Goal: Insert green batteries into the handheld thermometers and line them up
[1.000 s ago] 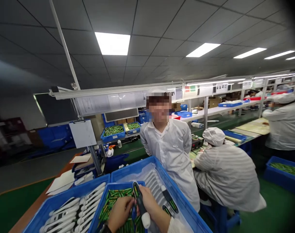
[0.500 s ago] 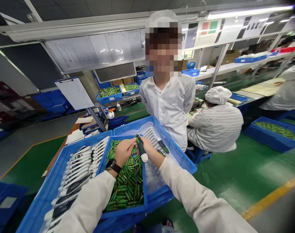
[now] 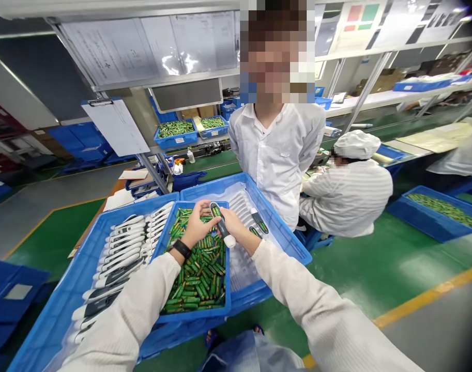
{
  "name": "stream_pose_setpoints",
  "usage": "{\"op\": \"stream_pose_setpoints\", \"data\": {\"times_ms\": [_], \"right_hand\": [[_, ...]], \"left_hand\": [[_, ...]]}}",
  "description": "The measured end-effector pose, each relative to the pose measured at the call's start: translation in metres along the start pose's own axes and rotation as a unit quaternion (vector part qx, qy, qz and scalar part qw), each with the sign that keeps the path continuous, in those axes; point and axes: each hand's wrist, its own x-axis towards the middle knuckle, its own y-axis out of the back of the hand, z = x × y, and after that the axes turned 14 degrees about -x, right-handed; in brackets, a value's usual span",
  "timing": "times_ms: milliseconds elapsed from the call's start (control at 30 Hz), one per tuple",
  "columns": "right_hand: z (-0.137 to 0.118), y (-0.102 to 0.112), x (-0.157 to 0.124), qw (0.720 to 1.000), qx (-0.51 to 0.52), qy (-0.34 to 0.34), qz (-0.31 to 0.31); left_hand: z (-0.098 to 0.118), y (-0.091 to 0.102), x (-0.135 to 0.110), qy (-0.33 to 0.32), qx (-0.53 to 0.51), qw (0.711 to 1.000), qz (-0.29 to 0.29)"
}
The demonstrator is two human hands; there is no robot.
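The left crate (image 3: 142,204) is packed with white devices (image 3: 123,248); the right crate (image 3: 276,214) holds a liner (image 3: 243,263) and a few more. A tray (image 3: 193,313) of green cells (image 3: 199,274) straddles both. Over it the right hand (image 3: 232,223) has its grip clamped on a device (image 3: 221,225); the left hand (image 3: 197,225) curls at its open end, and I cannot tell its grip. Seemingly loading cells: next needs one aligned to that end.

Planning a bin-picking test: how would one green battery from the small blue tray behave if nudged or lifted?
The green batteries look like smooth, rigid cylinders, so one would probably roll when pushed on a flat surface. Heaped criss-cross in the small blue tray, neighbours would likely shift as one is pulled out. Their glossy wrap may be slippery.
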Motion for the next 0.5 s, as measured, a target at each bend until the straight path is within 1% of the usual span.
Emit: {"op": "stream_pose_setpoints", "data": {"times_ms": [67,133,267,333,400,433,467,500], "right_hand": [[0.0,-0.001,-0.002,1.0,-0.024,-0.003,-0.001],[-0.001,-0.002,-0.004,0.999,-0.04,0.001,-0.003],[-0.005,-0.004,-0.007,0.999,-0.047,0.007,-0.021],[-0.008,0.001,-0.003,0.998,-0.05,0.002,-0.024],[-0.01,0.014,0.007,0.998,-0.069,0.001,0.001],[-0.01,0.023,0.013,0.995,-0.098,0.002,0.032],[-0.01,0.035,0.019,0.986,-0.149,0.003,0.074],[-0.009,0.048,0.025,0.968,-0.22,0.0,0.123]], "left_hand": [[-0.004,0.001,0.002,0.085,-0.089,0.992,-0.033],[-0.005,0.002,0.003,0.131,-0.127,0.982,-0.051],[-0.007,-0.001,0.005,0.147,-0.147,0.977,-0.044],[-0.012,-0.003,0.005,0.165,-0.147,0.975,-0.038],[-0.019,-0.003,0.003,0.184,-0.106,0.977,-0.03],[-0.022,-0.003,0.001,0.188,-0.062,0.98,-0.035],[-0.024,-0.001,-0.001,0.184,-0.002,0.981,-0.051],[-0.027,0.001,-0.003,0.17,0.066,0.98,-0.082]]}}
